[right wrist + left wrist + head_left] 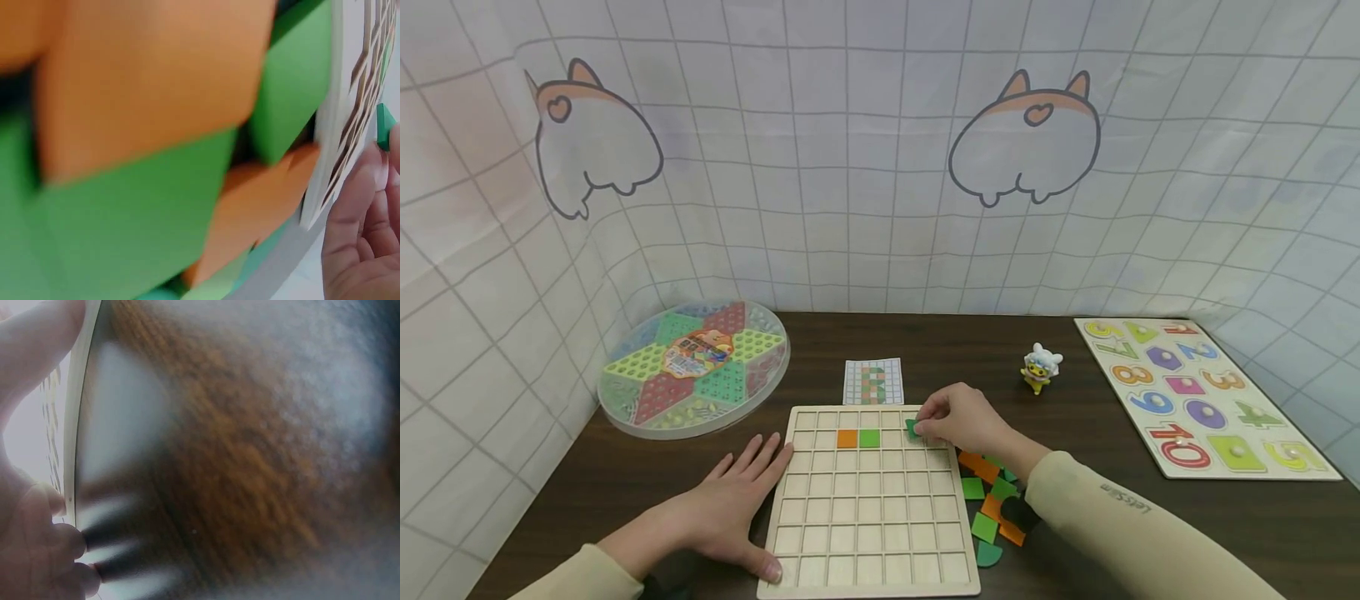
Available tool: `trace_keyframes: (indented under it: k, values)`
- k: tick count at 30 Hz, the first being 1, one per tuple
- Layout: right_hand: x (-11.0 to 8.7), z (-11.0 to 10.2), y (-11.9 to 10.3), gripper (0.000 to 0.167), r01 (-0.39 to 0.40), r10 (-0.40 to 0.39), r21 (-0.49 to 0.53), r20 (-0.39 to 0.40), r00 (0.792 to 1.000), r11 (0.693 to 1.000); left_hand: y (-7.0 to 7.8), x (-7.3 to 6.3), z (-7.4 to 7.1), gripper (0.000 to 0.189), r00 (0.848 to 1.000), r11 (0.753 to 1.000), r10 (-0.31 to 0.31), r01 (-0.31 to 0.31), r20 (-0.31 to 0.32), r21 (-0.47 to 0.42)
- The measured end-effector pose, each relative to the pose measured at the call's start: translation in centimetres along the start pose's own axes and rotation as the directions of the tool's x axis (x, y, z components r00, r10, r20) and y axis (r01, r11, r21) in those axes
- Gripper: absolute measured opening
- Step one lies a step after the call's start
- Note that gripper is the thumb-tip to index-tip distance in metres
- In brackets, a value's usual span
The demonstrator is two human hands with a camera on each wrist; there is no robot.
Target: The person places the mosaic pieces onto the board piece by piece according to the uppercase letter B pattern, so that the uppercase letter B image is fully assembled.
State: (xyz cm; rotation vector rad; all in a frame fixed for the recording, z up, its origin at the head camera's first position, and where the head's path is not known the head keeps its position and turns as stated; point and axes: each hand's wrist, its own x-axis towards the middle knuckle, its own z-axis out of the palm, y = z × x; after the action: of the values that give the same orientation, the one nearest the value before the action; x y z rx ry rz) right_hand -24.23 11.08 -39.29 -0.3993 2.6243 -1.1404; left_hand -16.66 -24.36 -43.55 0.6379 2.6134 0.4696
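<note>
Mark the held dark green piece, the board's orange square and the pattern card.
Dark green piece point(911, 428): head view, exposed left part.
Orange square point(847, 438): head view, face center.
Pattern card point(872, 383): head view, printed middle.

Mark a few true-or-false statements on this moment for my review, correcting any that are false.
1. The right hand pinches a dark green piece. True.
2. The left hand grips the number puzzle. False: the left hand rests at the left edge of the gridded board.
3. An orange square and a light green square lie side by side on the gridded board. True.
4. The small figurine stands on the gridded board. False: the small figurine stands on the table.
</note>
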Motion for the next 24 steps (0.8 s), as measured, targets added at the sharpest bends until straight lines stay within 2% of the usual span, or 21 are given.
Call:
trace_keyframes:
  k: [11, 18, 24]
  values:
    - [0.7, 2.7, -2.6, 0.009, 0.038, -0.037, -0.112, 0.012, 0.999, 0.993, 0.0, -0.1, 0.1, 0.146, 1.000, 1.000, -0.005, 0.005, -0.003, -0.002]
    - [0.8, 3.1, -3.0, 0.012, 0.013, -0.016, -0.189, -0.012, 1.000, 0.982, 0.1, -0.1, 0.0, 0.146, 1.000, 1.000, -0.001, 0.001, -0.005, 0.001]
    - [0.8, 3.3, -3.0, 0.014, 0.048, -0.054, -0.246, -0.017, 0.998, 0.968, 0.1, 0.0, 0.1, 0.146, 1.000, 1.000, 0.002, -0.002, -0.007, 0.004]
